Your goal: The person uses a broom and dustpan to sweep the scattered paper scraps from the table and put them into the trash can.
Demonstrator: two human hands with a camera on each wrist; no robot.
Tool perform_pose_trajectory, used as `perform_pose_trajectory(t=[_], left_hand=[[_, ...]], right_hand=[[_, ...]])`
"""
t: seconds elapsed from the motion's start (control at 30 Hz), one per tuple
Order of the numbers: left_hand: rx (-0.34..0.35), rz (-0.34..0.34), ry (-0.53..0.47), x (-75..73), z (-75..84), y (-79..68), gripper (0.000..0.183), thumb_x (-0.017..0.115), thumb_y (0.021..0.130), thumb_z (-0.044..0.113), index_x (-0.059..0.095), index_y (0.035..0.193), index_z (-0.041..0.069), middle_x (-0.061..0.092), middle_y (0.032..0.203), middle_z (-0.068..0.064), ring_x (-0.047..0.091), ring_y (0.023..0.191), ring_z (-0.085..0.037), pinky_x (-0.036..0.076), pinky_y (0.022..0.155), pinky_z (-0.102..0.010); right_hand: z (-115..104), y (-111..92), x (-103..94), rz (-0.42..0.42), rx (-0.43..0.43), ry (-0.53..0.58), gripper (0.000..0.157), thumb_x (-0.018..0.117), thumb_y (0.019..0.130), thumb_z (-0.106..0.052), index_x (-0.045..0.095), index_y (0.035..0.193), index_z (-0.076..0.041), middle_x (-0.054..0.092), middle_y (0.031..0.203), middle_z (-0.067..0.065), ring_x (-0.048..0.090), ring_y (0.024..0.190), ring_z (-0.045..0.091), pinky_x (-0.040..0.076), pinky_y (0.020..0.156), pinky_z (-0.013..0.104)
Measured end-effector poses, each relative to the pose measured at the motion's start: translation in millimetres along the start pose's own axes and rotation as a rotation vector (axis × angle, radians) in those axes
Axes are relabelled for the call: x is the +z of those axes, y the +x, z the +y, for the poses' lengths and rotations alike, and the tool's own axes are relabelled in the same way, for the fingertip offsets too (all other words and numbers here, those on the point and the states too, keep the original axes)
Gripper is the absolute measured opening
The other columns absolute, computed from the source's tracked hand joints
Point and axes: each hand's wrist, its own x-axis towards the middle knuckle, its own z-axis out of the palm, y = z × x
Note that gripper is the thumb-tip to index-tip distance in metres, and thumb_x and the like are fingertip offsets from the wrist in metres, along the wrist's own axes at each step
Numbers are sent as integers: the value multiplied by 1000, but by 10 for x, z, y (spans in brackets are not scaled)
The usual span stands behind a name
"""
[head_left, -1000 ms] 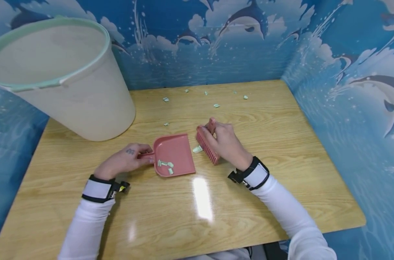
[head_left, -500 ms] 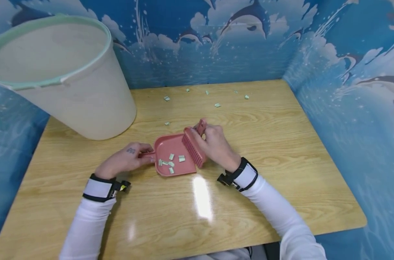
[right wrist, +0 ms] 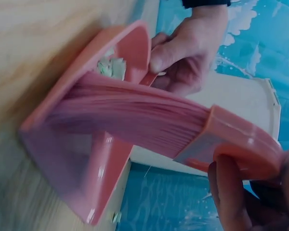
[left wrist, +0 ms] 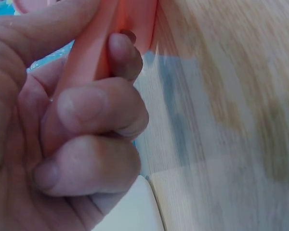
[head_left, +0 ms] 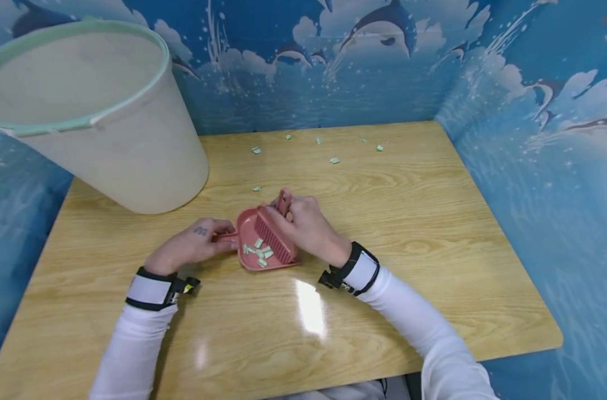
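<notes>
My left hand (head_left: 193,244) grips the handle of a pink dustpan (head_left: 247,222) that lies on the table; in the left wrist view several fingers curl round that handle (left wrist: 86,57). With my right hand (head_left: 311,228) I hold a pink hand brush (head_left: 275,233), its bristles (right wrist: 135,113) inside the pan and bent against its floor, as the right wrist view shows. Small pale green paper scraps (head_left: 258,253) lie in the pan, between the bristles and the handle end. The brush hides the pan's open-edge side in the head view.
A tall whitish bucket (head_left: 133,150) with a green rim stands at the table's back left. Several more scraps lie toward the back of the wooden table (head_left: 408,250), one (head_left: 256,189) just behind the pan. Dolphin-patterned walls (head_left: 303,83) border the back and right.
My right hand has moved left with the brush, from the table into the dustpan. The scraps that lay before the brush are now in the pan. The left hand and pan have stayed put.
</notes>
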Motion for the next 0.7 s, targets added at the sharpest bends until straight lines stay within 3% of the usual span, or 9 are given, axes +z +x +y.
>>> perform_pose_trajectory(t=[0.17, 0.33, 0.5, 0.6, 0.7], left_hand=[[-5, 4, 7, -13, 5, -22, 20, 63, 96, 24, 67, 109, 11, 68, 94, 0, 57, 77, -16, 53, 68, -35], [-42, 3, 18, -31, 7, -53, 23, 63, 96, 27, 66, 112, 12, 68, 96, -1, 57, 79, -16, 53, 69, -35], [-37, 13, 24, -40, 4, -60, 22, 63, 96, 27, 67, 113, 12, 68, 95, 0, 56, 78, -17, 52, 69, -35], [-17, 8, 17, -31, 5, -40, 21, 63, 96, 24, 67, 112, 12, 68, 95, 0, 56, 78, -16, 52, 69, -35], [-3, 5, 9, -23, 5, -17, 19, 64, 95, 23, 67, 110, 11, 68, 94, 0, 56, 77, -16, 52, 69, -35]], right_hand=[[10, 7, -53, 28, -1, 120, 20, 56, 98, -11, 69, 99, 4, 73, 80, 13, 61, 51, 3, 49, 40, 16], [127, 6, -216, 148, 31, 202, 17, 59, 96, -6, 68, 99, 7, 72, 86, 18, 69, 64, 14, 56, 52, 21], [293, 72, -337, 245, 21, 125, 15, 64, 92, -3, 71, 103, 3, 73, 91, 18, 69, 67, 18, 58, 54, 31], [399, 152, -334, 231, -14, 68, 15, 68, 89, -2, 73, 103, -1, 74, 94, 13, 66, 66, 15, 53, 52, 31], [492, 249, -274, 182, -59, 53, 18, 71, 85, 1, 75, 102, -5, 74, 97, 9, 65, 78, 12, 54, 65, 30]])
